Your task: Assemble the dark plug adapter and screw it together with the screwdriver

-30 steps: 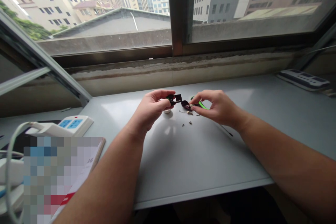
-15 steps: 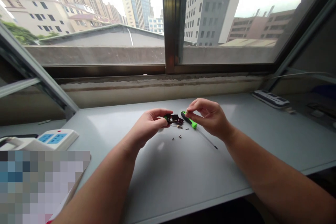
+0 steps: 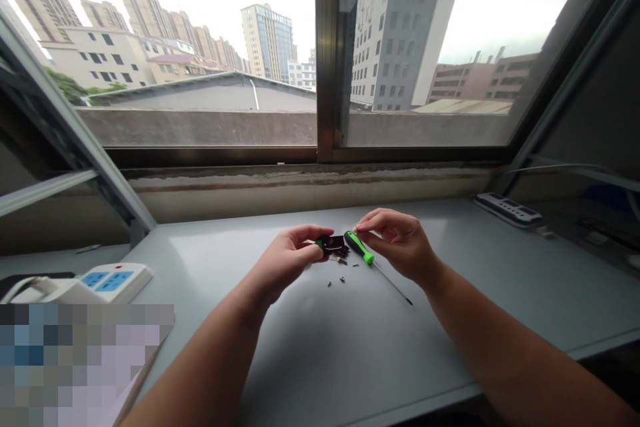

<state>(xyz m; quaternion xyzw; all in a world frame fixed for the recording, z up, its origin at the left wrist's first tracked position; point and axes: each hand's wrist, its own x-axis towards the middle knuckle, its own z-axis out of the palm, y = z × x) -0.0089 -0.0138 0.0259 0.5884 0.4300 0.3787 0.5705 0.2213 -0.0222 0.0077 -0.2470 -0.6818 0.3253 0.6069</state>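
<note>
My left hand pinches a small black and green part between thumb and fingers, above the grey table. Its kind is too small to make out. My right hand is closed in a pinch, with a tiny pale thing at its fingertips that I cannot name. A green and black screwdriver lies between the hands, its shaft pointing toward the near right. Dark pieces are just beyond the left fingertips. Several small metal bits, perhaps screws, lie on the table in front.
A white power strip with blue sockets stands at the left, near a blurred-out flat object. Another power strip lies at the back right. A window sill runs behind the grey table, with metal shelf posts on both sides.
The view has tilted up, so everything sits lower in the picture. Both hands keep their pinches, and the screwdriver and small bits stay where they were on the table.
</note>
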